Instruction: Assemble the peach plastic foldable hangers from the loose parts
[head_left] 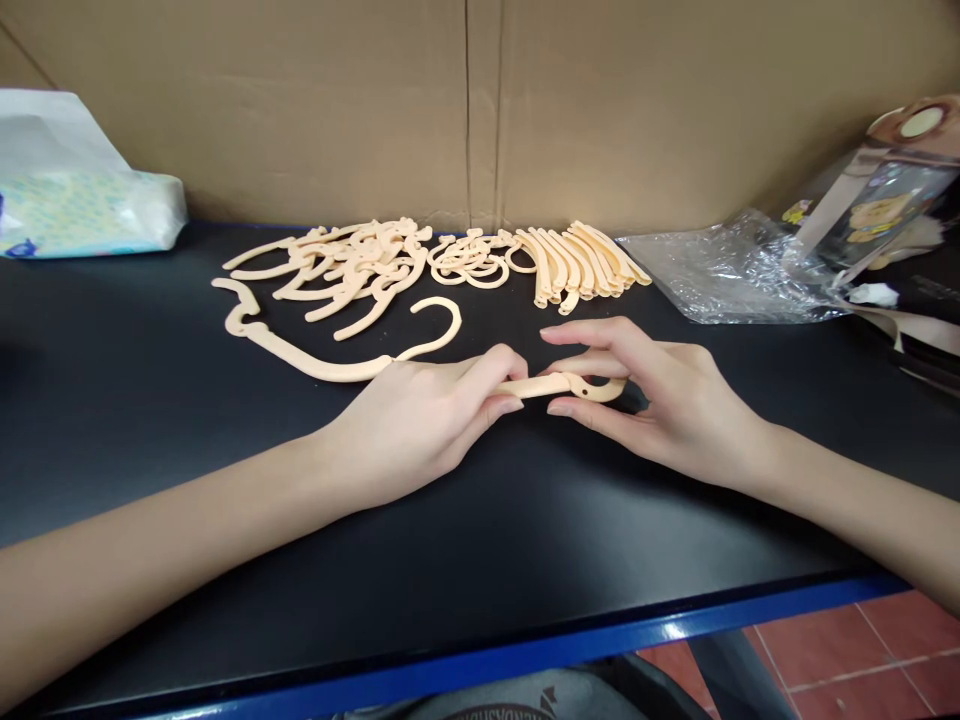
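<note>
A cream plastic folding clothes hanger [319,368] extends across the black table, its hook [456,322] pointing away from me. My left hand [424,415] is closed around its right-hand arm, pinching it between thumb and fingers and hiding the middle. At the right end, my right hand [660,400] curves around the jointed, curled end piece [596,390]. Its thumb lies below the piece and other fingers behind it, while the index finger is lifted away. The hanger's left end piece [241,312] bends upward at its joint.
Behind the hands lie a heap of jointed hanger parts [360,265], a pile of hooks [472,262] and a row of curved arms [581,262]. A tissue pack [90,215] sits left; a clear plastic bag [720,270] and strapped bottle [892,190] are right. Cardboard [337,100] stands behind.
</note>
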